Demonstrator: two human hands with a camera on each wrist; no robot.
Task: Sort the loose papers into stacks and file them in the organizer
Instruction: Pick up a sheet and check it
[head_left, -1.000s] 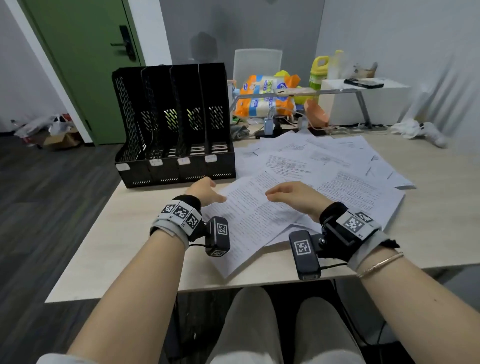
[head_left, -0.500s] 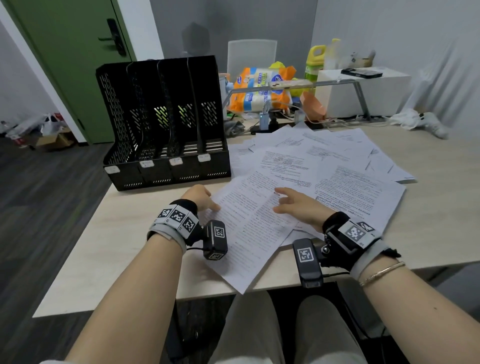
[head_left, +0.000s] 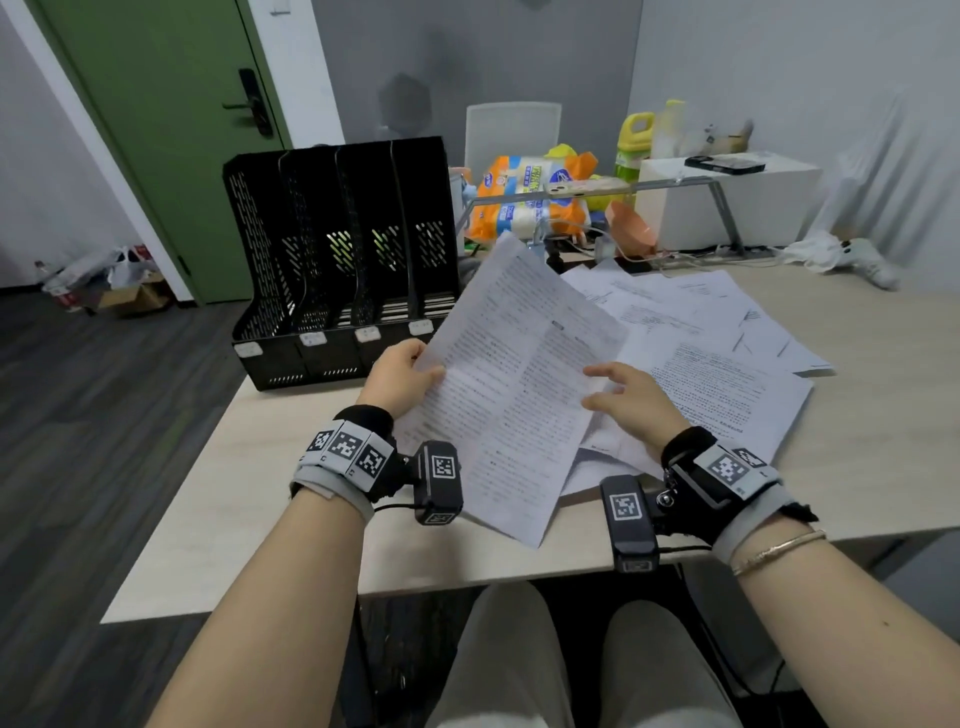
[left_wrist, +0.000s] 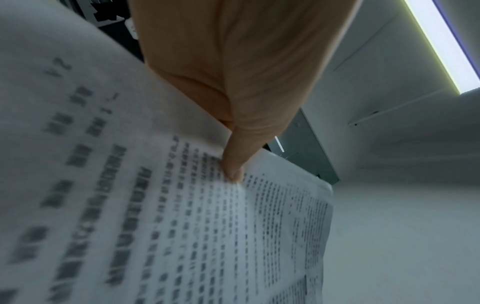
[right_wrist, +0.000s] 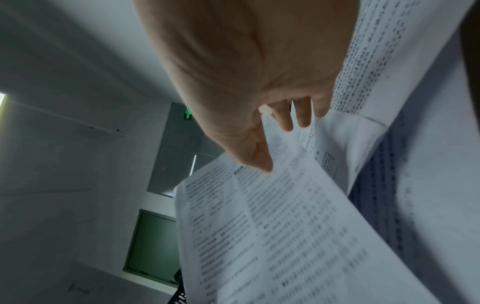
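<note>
Pale wooden desk in a grey-walled room, green door at far left. On the desk's far left, a black perforated four-slot file organizer, upright, open fronts facing near, white label tabs along its base. To its right, loose white printed papers spread in overlapping layers across the middle and right of the desk. Lifted clear of that spread, one white printed sheet tilted up, far corner raised in front of the organizer's right slot, near corner low over the desk's near edge.

Left hand grasping the sheet's left edge: thumb pressed on the printed face, fingers hidden behind the paper. Right hand just at the sheet's right edge, fingers loosely extended; in the right wrist view the thumb tip on the sheet's face and fingers behind a paper edge, so a light pinch on the sheet, though blurred. Black camera units with square markers strapped on both wrists.

Beyond the papers, an orange and white plastic package, a yellow-green bottle, a white box with a dark phone on top, and a white chair back.
</note>
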